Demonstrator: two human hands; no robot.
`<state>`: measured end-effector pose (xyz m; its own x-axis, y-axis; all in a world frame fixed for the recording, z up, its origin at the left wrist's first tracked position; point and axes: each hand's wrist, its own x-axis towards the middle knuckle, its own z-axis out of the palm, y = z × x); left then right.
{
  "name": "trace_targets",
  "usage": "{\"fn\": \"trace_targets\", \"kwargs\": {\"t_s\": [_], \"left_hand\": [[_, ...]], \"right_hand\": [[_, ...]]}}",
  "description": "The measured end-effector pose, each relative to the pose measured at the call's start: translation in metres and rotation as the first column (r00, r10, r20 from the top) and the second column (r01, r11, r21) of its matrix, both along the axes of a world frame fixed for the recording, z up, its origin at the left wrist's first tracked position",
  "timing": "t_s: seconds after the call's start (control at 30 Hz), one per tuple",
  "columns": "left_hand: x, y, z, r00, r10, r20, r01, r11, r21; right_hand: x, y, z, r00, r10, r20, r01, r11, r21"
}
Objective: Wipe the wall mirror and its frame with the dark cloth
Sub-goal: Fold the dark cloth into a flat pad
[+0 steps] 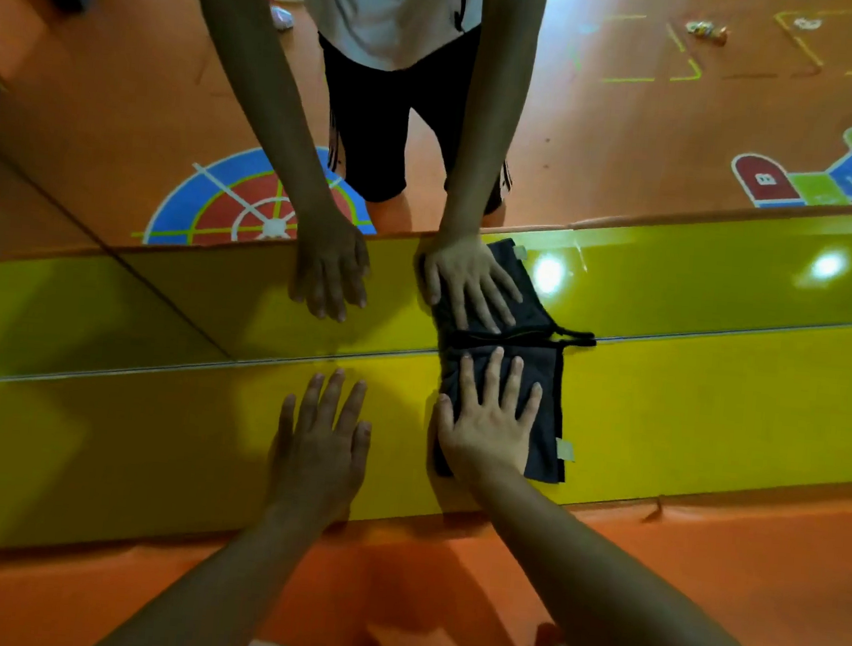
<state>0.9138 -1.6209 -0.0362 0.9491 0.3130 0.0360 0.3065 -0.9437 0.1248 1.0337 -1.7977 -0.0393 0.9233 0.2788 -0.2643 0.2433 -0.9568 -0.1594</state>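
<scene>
Two surfaces fill most of what I watch from my remote seat: the wall mirror (585,130) above, reflecting the person and the orange floor (700,578), and the broad yellow frame (147,427) running along its lower edge, meeting the glass at a thin seam. Next in size, the dark cloth (552,421) lies flat on the frame, its top edge right at that seam, a small pale tag showing at its right side. The right hand (487,421) presses down on the cloth, fingers spread apart and flat, not clamped around it. The left hand (321,437) rests bare on the frame just beside it, fingers also apart, holding nothing. My worry from here is the open palm: with nothing pinched, I judge a sideways stroke could let the cloth bunch or slide out from under the hand. The bare left palm may also leave fresh smudges, and the seam could be skipped.
</scene>
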Motion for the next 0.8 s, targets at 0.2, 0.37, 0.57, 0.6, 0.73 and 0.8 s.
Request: {"fn": "trace_targets", "kwargs": {"t_s": [0.2,0.37,0.57,0.6,0.73,0.8], "left_hand": [[-0.030,0.040,0.013,0.999,0.040,-0.032,-0.040,0.999,0.013],[-0.051,0.073,0.015,0.995,0.097,-0.024,-0.096,0.994,0.048],[-0.075,0.108,0.004,0.987,0.162,-0.021,-0.161,0.987,0.023],[-0.078,0.117,0.003,0.988,0.155,-0.028,-0.154,0.988,0.021],[-0.098,0.172,-0.004,0.993,0.120,-0.012,-0.120,0.993,0.024],[-0.114,0.208,-0.009,0.994,0.109,-0.010,-0.109,0.994,0.025]], "right_hand": [[-0.036,0.066,0.003,0.991,0.124,-0.044,-0.124,0.992,0.010],[-0.038,0.070,0.004,0.993,0.112,-0.043,-0.112,0.994,-0.002],[-0.058,0.108,0.005,0.994,0.094,-0.052,-0.094,0.996,-0.002],[-0.064,0.120,0.005,0.994,0.095,-0.056,-0.095,0.996,0.001],[-0.094,0.181,0.002,0.995,0.087,-0.045,-0.087,0.996,0.003],[-0.110,0.215,0.000,0.997,0.062,-0.036,-0.063,0.998,-0.003]]}}
